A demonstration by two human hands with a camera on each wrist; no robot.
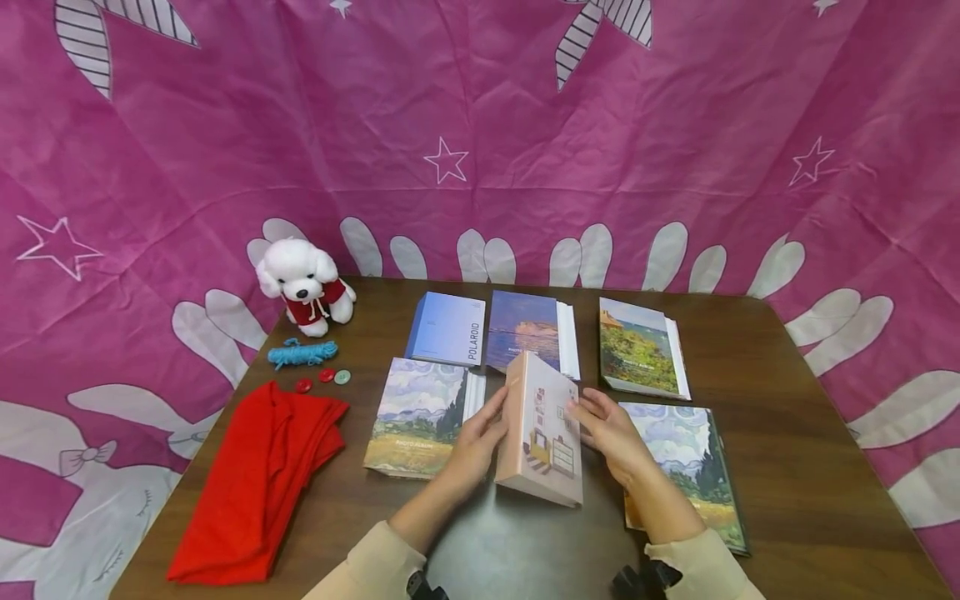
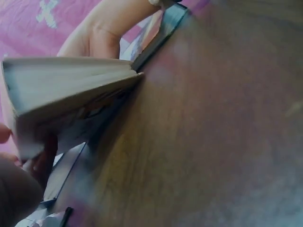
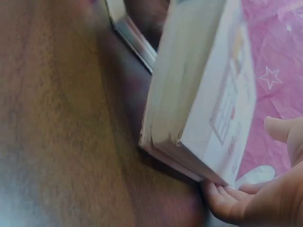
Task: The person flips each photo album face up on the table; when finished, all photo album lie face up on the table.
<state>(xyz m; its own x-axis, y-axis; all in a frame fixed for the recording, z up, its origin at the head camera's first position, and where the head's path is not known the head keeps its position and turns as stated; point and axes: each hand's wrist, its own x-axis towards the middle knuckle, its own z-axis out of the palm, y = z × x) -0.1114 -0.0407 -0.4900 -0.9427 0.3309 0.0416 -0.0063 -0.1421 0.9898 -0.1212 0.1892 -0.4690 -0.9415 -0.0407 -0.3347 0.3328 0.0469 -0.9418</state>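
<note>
I'm seated at a staged recording setup rather than a lived-in room: a pink star-printed cloth (image 1: 480,125) curtains off my wooden table (image 1: 787,433), where photo albums (image 1: 645,346), a plush dog (image 1: 303,283) and a folded red cloth (image 1: 255,483) lie arranged.

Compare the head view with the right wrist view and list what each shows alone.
Head view only: the left hand, the plush dog, red cloth, blue cord, buttons and five flat albums. Right wrist view only: the pink album's page edges close up. Both: the pink album, tilted up off the table, with the right hand on it.
</note>
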